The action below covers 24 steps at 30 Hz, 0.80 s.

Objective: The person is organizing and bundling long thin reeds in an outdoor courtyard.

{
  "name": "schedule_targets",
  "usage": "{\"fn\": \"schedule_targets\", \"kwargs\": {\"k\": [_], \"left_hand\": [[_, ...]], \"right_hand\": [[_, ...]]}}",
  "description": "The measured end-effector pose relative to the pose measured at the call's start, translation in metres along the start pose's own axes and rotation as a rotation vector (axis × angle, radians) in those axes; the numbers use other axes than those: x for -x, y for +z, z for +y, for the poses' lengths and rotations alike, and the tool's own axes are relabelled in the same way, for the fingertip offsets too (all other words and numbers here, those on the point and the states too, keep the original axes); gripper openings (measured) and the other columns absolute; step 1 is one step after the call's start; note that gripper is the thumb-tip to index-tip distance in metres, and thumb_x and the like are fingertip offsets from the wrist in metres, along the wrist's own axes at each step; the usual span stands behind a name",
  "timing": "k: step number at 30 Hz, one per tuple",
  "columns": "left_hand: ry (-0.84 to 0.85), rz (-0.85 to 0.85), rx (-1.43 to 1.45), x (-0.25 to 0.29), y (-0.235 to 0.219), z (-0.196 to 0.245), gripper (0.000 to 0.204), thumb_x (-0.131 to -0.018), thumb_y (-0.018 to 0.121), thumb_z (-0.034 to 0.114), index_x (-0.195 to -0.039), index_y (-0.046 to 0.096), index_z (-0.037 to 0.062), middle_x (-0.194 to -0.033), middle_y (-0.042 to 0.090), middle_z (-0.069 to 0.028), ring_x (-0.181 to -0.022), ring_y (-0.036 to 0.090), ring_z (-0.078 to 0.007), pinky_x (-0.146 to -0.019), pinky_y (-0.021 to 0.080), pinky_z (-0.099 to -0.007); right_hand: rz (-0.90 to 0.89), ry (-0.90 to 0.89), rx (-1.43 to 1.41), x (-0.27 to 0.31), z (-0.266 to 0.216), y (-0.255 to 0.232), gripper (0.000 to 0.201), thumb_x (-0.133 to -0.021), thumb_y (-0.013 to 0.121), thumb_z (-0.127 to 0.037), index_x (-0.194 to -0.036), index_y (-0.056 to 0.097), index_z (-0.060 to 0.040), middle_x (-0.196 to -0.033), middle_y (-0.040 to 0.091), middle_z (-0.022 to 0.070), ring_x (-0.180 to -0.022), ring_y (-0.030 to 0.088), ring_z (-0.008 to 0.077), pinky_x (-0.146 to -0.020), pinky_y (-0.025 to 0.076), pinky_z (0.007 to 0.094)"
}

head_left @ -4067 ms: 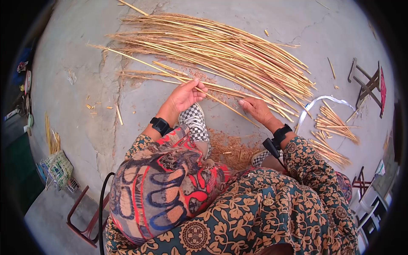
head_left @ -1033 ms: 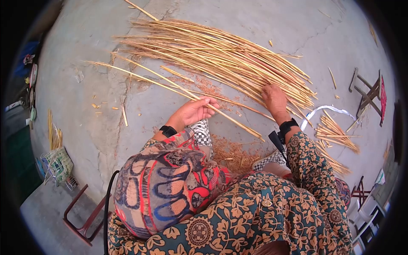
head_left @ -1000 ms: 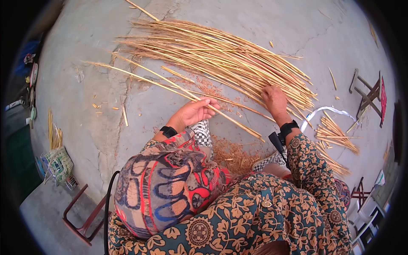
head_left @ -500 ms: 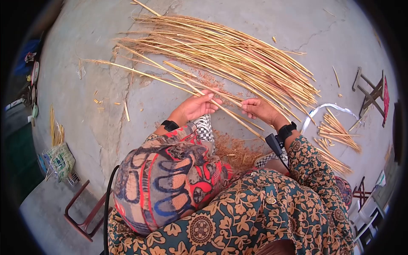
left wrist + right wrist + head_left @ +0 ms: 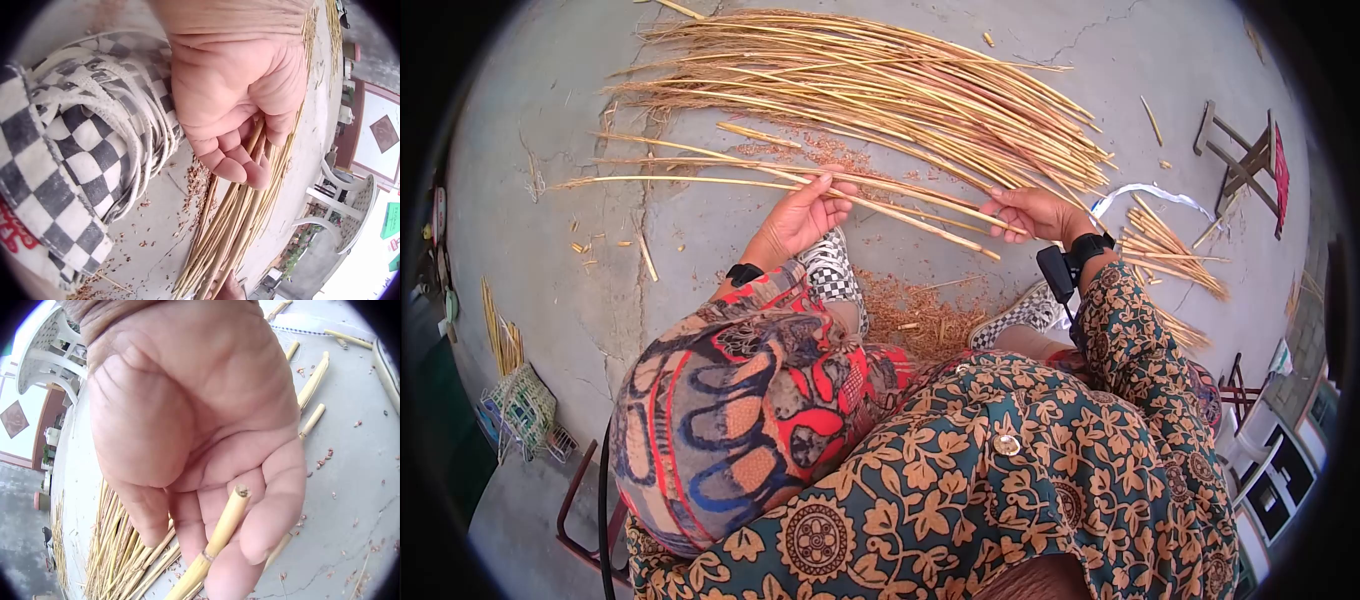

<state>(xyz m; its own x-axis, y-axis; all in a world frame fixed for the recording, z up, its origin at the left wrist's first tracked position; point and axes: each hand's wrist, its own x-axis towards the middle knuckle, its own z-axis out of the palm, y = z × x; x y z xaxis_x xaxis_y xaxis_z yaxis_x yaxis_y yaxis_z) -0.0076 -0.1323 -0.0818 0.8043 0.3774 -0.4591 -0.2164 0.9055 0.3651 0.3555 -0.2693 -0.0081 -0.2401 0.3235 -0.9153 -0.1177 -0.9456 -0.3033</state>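
My left hand (image 5: pixel 802 218) pinches several thin dry stalks (image 5: pixel 920 226) between thumb and fingers, above the checkered shoe (image 5: pixel 832 272). Their feathery tips reach out to the left and their cut ends point right. In the left wrist view the stalks (image 5: pixel 232 228) pass under the curled fingers. My right hand (image 5: pixel 1040 213) holds another stalk (image 5: pixel 217 540) near its cut end, which lies across the fingers in the right wrist view. This stalk runs left toward my left hand. Beyond both hands a large pile of stalks (image 5: pixel 880 85) lies on the concrete floor.
Short cut stalks (image 5: pixel 1165 245) and a white strap (image 5: pixel 1155 190) lie at the right. A folding stool (image 5: pixel 1250 160) stands farther right. Reddish husks (image 5: pixel 910 315) cover the floor between the shoes. A woven basket (image 5: pixel 520 410) stands at far left.
My right hand has come back from the pile to the left hand with a stalk, then moved right to its cut end. The left hand keeps its stalks. The head view has shifted.
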Motion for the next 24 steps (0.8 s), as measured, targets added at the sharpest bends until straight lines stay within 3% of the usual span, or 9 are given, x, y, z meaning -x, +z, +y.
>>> {"fn": "schedule_targets", "kwargs": {"k": [3, 4, 11, 14, 16, 18, 21, 22, 24], "left_hand": [[0.009, 0.014, 0.009, -0.001, 0.001, -0.002, 0.030, -0.096, 0.050, 0.022, -0.123, 0.048, 0.0090, -0.101, 0.064, -0.0098, -0.083, 0.063, -0.0161, -0.074, 0.054, -0.0300], [0.012, 0.018, 0.004, -0.001, 0.002, -0.001, 0.030, -0.096, 0.050, 0.022, -0.123, 0.048, 0.0090, -0.101, 0.064, -0.0099, -0.082, 0.063, -0.0161, -0.074, 0.054, -0.0299], [-0.022, 0.064, -0.066, -0.001, 0.004, 0.000, 0.028, -0.096, 0.050, 0.021, -0.121, 0.049, 0.0086, -0.100, 0.064, -0.0096, -0.078, 0.062, -0.0143, -0.072, 0.053, -0.0287], [-0.013, 0.014, -0.082, -0.002, 0.009, 0.000, 0.015, -0.095, 0.052, 0.021, -0.104, 0.054, 0.0102, -0.102, 0.064, -0.0105, -0.078, 0.062, -0.0118, -0.067, 0.053, -0.0242], [-0.008, 0.008, -0.083, 0.000, 0.016, 0.002, 0.009, -0.094, 0.053, 0.020, -0.093, 0.054, 0.0113, -0.103, 0.064, -0.0115, -0.076, 0.062, -0.0116, -0.065, 0.053, -0.0228], [-0.008, 0.007, -0.039, -0.001, 0.012, 0.000, 0.009, -0.094, 0.053, 0.019, -0.095, 0.055, 0.0098, -0.104, 0.064, -0.0127, -0.076, 0.063, -0.0122, -0.065, 0.054, -0.0233], [-0.006, -0.009, -0.038, 0.000, 0.008, 0.000, 0.011, -0.094, 0.052, 0.017, -0.100, 0.056, 0.0080, -0.106, 0.063, -0.0141, -0.076, 0.063, -0.0128, -0.067, 0.055, -0.0241], [-0.008, -0.018, -0.050, 0.001, 0.010, 0.001, 0.012, -0.094, 0.052, 0.016, -0.102, 0.056, 0.0074, -0.107, 0.062, -0.0145, -0.077, 0.064, -0.0130, -0.069, 0.055, -0.0244], [-0.018, 0.004, -0.060, 0.001, 0.008, 0.001, 0.013, -0.094, 0.052, 0.015, -0.103, 0.057, 0.0063, -0.108, 0.062, -0.0158, -0.077, 0.064, -0.0135, -0.069, 0.055, -0.0251]], "right_hand": [[-0.049, -0.002, -0.117, -0.003, 0.016, -0.019, 0.035, -0.091, 0.057, -0.039, -0.105, 0.061, -0.0065, -0.077, 0.067, 0.0058, -0.057, 0.057, 0.0070, -0.047, 0.044, 0.0184], [-0.099, -0.021, -0.116, -0.003, 0.019, -0.022, 0.023, -0.090, 0.061, -0.030, -0.100, 0.063, -0.0093, -0.074, 0.066, 0.0029, -0.056, 0.055, 0.0054, -0.044, 0.040, 0.0171], [-0.151, 0.053, 0.094, -0.012, 0.020, 0.006, 0.015, -0.084, 0.069, -0.021, -0.095, 0.066, -0.0117, -0.076, 0.065, -0.0018, -0.064, 0.059, 0.0059, -0.055, 0.048, 0.0186], [-0.164, 0.089, 0.165, -0.017, 0.019, 0.018, 0.017, -0.083, 0.071, -0.023, -0.095, 0.066, -0.0116, -0.079, 0.066, -0.0011, -0.069, 0.062, 0.0074, -0.061, 0.051, 0.0203], [-0.114, 0.063, 0.201, -0.015, 0.014, 0.021, 0.018, -0.082, 0.071, -0.024, -0.095, 0.066, -0.0116, -0.079, 0.066, -0.0008, -0.070, 0.062, 0.0080, -0.062, 0.051, 0.0211], [-0.089, -0.062, 0.190, -0.017, 0.007, 0.017, 0.020, -0.083, 0.070, -0.029, -0.094, 0.066, -0.0119, -0.080, 0.066, -0.0003, -0.072, 0.063, 0.0097, -0.066, 0.052, 0.0238], [0.239, -0.359, 0.263, -0.025, -0.009, 0.001, 0.021, -0.085, 0.068, -0.032, -0.092, 0.066, -0.0123, -0.083, 0.067, -0.0005, -0.075, 0.063, 0.0095, -0.067, 0.052, 0.0255], [0.287, -0.422, 0.410, -0.032, -0.013, -0.004, 0.023, -0.084, 0.067, -0.031, -0.097, 0.066, -0.0117, -0.085, 0.068, 0.0047, -0.076, 0.065, 0.0150, -0.067, 0.052, 0.0293], [0.599, -0.590, 0.740, -0.037, -0.010, 0.007, 0.025, -0.082, 0.067, -0.027, -0.102, 0.065, -0.0132, -0.086, 0.068, 0.0085, -0.078, 0.065, 0.0212, -0.069, 0.051, 0.0332]]}}
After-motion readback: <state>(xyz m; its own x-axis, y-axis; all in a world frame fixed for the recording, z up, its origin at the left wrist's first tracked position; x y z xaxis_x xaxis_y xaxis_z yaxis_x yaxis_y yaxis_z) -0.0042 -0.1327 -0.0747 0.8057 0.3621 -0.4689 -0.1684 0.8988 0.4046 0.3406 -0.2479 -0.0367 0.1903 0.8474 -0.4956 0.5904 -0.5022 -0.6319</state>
